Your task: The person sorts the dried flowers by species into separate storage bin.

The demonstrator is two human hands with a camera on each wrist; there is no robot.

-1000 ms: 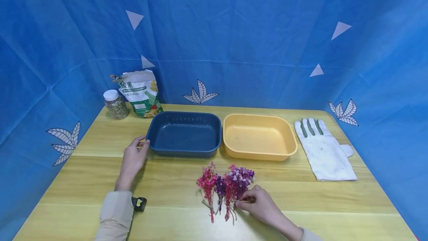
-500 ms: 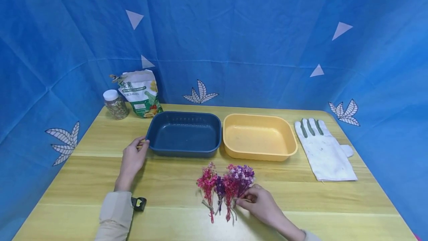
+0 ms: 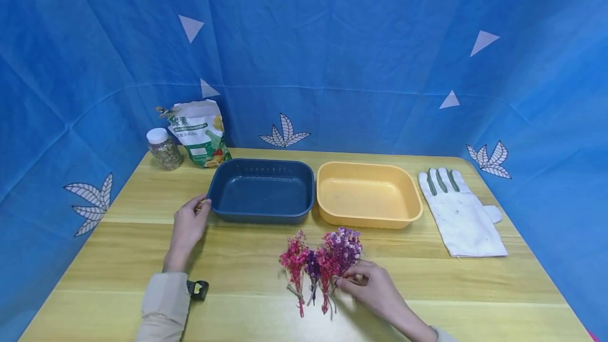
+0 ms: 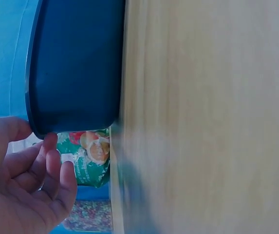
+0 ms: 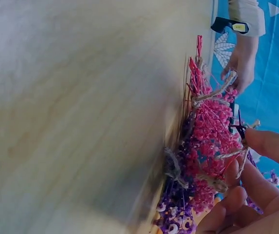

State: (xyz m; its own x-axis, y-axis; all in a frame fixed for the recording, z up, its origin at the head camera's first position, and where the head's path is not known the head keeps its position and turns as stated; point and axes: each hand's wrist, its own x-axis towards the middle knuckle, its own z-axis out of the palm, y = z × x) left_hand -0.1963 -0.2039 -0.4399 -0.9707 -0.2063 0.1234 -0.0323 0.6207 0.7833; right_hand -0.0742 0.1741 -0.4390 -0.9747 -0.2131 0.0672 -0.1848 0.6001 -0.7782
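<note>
At the left end of the dark blue basin point(image 3: 261, 218), my left hand point(image 3: 187, 228) pinches the rim between thumb and fingertips; the left wrist view shows the thumb point(image 4: 20, 129) at the rim's corner. My right hand point(image 3: 372, 286) pinches the twine-tied stems of a purple-and-white dried flower bunch point(image 3: 347, 249). Its twine point(image 5: 241, 155) hangs by the fingertips in the right wrist view. Just left of it on the table lie a pink bunch point(image 3: 326, 263), a small dark purple bunch point(image 3: 312, 265) and another pink bunch point(image 3: 295, 257), side by side.
A yellow basin point(image 3: 370, 221) stands right of the blue one. White gloves point(image 3: 467, 220) lie at the far right. Back left are a white-lidded jar point(image 3: 165, 152) and a green-and-white bag point(image 3: 199, 136). A blue curtain point(image 3: 380, 57) surrounds the wooden table point(image 3: 252, 278).
My right hand has shifted slightly, and the purple-and-white bunch has risen a little with it, its head now higher beside the pink bunch. My left hand stays at the blue basin's rim.
</note>
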